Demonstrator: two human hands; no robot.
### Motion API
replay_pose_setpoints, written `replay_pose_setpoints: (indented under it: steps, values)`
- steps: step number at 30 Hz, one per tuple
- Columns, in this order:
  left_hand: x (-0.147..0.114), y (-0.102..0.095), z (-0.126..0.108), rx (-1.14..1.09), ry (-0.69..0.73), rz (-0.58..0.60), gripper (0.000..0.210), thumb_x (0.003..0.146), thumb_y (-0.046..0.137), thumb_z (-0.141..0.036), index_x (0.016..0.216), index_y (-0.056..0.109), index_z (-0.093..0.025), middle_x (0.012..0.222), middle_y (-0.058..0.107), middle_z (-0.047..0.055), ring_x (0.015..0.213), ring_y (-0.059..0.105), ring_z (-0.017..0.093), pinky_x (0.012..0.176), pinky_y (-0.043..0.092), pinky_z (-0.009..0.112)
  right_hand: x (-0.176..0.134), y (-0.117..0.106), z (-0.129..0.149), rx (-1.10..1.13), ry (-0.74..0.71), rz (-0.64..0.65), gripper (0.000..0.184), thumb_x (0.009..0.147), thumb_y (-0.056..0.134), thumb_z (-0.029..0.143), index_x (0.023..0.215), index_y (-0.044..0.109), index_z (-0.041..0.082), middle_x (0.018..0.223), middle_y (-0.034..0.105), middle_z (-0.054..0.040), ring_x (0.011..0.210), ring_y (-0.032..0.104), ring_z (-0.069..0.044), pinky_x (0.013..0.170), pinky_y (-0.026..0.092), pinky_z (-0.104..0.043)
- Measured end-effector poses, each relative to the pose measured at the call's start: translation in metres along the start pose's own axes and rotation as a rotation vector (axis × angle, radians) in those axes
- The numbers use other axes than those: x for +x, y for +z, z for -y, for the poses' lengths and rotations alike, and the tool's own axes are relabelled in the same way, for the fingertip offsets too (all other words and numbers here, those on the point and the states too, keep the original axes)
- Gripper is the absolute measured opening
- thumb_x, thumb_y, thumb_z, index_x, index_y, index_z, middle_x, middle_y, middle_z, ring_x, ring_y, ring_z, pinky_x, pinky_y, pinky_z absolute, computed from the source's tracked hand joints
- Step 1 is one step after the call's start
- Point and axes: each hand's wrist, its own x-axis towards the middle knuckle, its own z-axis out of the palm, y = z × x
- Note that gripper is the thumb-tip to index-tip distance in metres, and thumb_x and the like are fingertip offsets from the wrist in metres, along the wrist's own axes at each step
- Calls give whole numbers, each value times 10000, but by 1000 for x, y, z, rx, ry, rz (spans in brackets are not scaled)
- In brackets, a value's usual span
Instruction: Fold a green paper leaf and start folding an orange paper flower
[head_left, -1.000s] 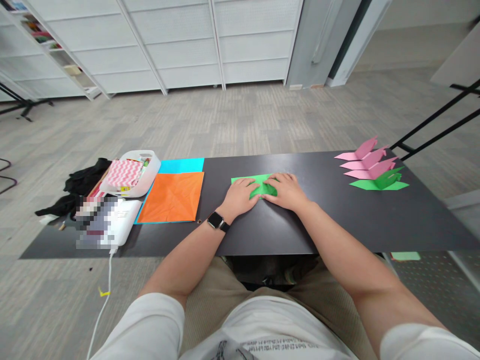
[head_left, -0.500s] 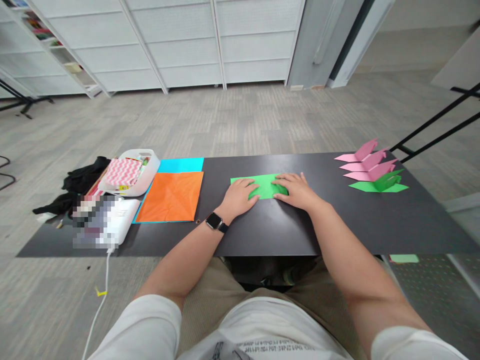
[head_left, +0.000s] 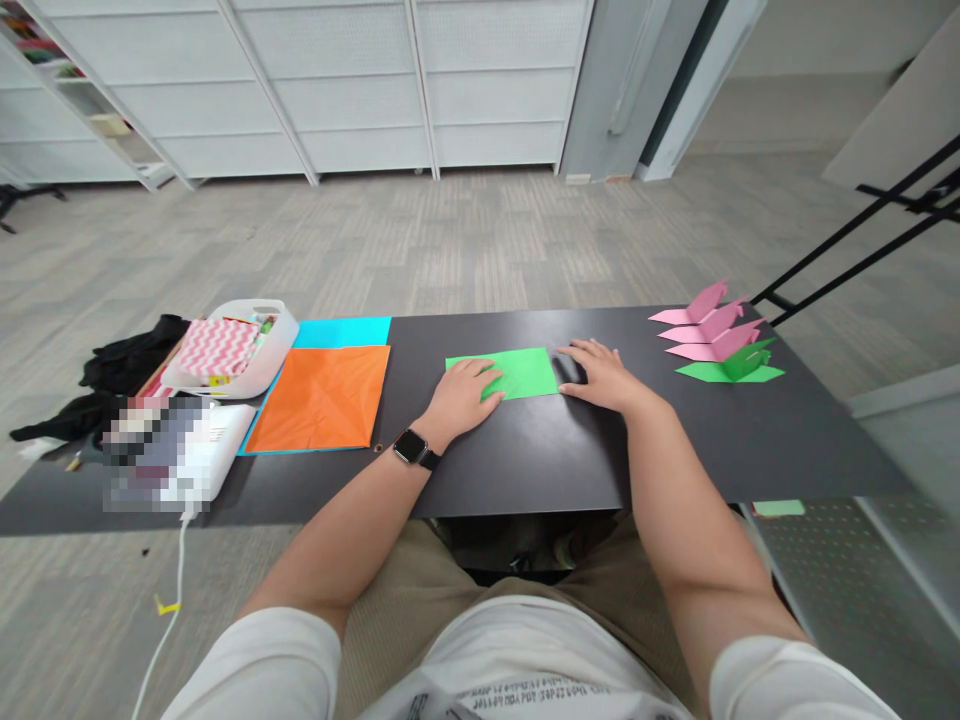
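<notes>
A green sheet of paper point(head_left: 529, 372), folded into a rectangle, lies flat on the dark table in front of me. My left hand point(head_left: 466, 392) rests on its left part, fingers stretched out and spread over the paper. Just off the right edge of the sheet is my right hand point(head_left: 600, 378), its fingers apart and holding nothing. The fingertips of that hand are close to the paper's edge; whether they touch it I cannot tell.
Orange paper point(head_left: 319, 400) lies over blue paper point(head_left: 343, 332) to the left. Beyond it stand a white plastic box point(head_left: 274, 365), black cloth point(head_left: 135, 352) and a white device with a cable point(head_left: 229, 450). Several folded pink paper figures point(head_left: 709, 303) and a green one point(head_left: 746, 365) stand at the right.
My right hand has slid right, off the green paper, uncovering its right end. The left hand stays on the paper. The whole view has shifted slightly.
</notes>
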Motion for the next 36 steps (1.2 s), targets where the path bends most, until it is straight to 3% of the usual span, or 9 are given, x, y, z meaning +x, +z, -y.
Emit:
replay_pose_setpoints:
  steps: [4, 8, 11, 16, 24, 30, 36]
  values:
    - [0, 1, 1, 9, 8, -5, 390, 1039, 650, -402, 1361, 732, -197, 1497, 667, 116, 1388, 608, 297, 1261, 439, 482, 2, -8, -7, 85, -27, -136, 642, 917, 733, 470, 1529, 602, 329, 1672, 500, -128, 1568, 405, -445, 1236, 287, -796]
    - [0, 2, 1, 12, 10, -9, 385, 1039, 649, -406, 1357, 735, -207, 1494, 668, 112, 1386, 608, 298, 1257, 439, 490, 8, -4, 16, 178, -188, -325, 387, 997, 631, 438, 1339, 735, 291, 1476, 660, -117, 1412, 583, -328, 1237, 413, -612]
    - [0, 2, 1, 4, 11, -9, 378, 1030, 661, -401, 1352, 737, -218, 1495, 668, 108, 1384, 606, 301, 1256, 437, 497, 11, 9, 48, 122, -272, -252, 317, 1014, 634, 424, 1273, 774, 308, 1427, 689, -97, 1372, 597, -327, 1263, 343, -667]
    - [0, 0, 0, -8, 12, -16, 360, 1026, 665, -373, 1339, 742, -212, 1493, 670, 106, 1391, 602, 295, 1267, 425, 488, 10, 26, 79, 9, -293, -91, 370, 1001, 693, 419, 1363, 741, 366, 1480, 658, -85, 1423, 534, -364, 1269, 179, -805]
    - [-11, -10, 10, 29, -47, 24, 436, 1030, 663, -440, 1430, 682, -269, 1580, 595, 109, 1471, 527, 329, 1305, 343, 598, 9, 27, 75, 28, -267, -68, 368, 1016, 684, 423, 1378, 722, 374, 1508, 640, -71, 1430, 533, -356, 1263, 137, -831]
    - [-24, -17, 37, 69, -187, 66, 675, 961, 745, -534, 1562, 571, -279, 1686, 468, 172, 1596, 368, 445, 1309, 202, 750, 8, 26, 76, 48, -273, -52, 371, 1017, 687, 425, 1384, 716, 380, 1516, 630, -85, 1439, 528, -371, 1241, 136, -867]
    - [-30, -21, 63, 43, -275, 119, 903, 880, 817, -600, 1648, 466, -280, 1762, 332, 204, 1654, 235, 491, 1306, 168, 755, 10, 27, 75, 54, -262, -50, 373, 1017, 693, 426, 1387, 712, 392, 1522, 626, -75, 1442, 525, -364, 1248, 139, -859]
